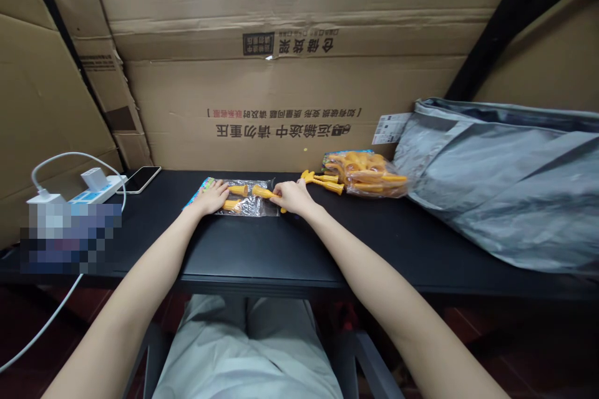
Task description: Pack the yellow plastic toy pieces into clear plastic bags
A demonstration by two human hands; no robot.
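Note:
My left hand (213, 197) lies flat on a clear plastic bag (260, 209) with a colourful header card, its fingers extended over the card end. Inside that bag are yellow plastic pieces (233, 205) with flared ends. My right hand (294, 196) is closed in a pinch on a yellow plastic piece (262, 191), whose flared end points left over the bag's right part. Just beyond my right hand, loose yellow plastic pieces (327, 184) rest on the black table. What kind of item these are I cannot make out.
A filled bag of yellow pieces (367, 174) sits at the back, against a large grey fabric bag (496, 187). On the left are a phone (140, 179), a power strip (98, 190) and a white cable (77, 154). Cardboard (281, 81) walls the black table's (262, 255) back.

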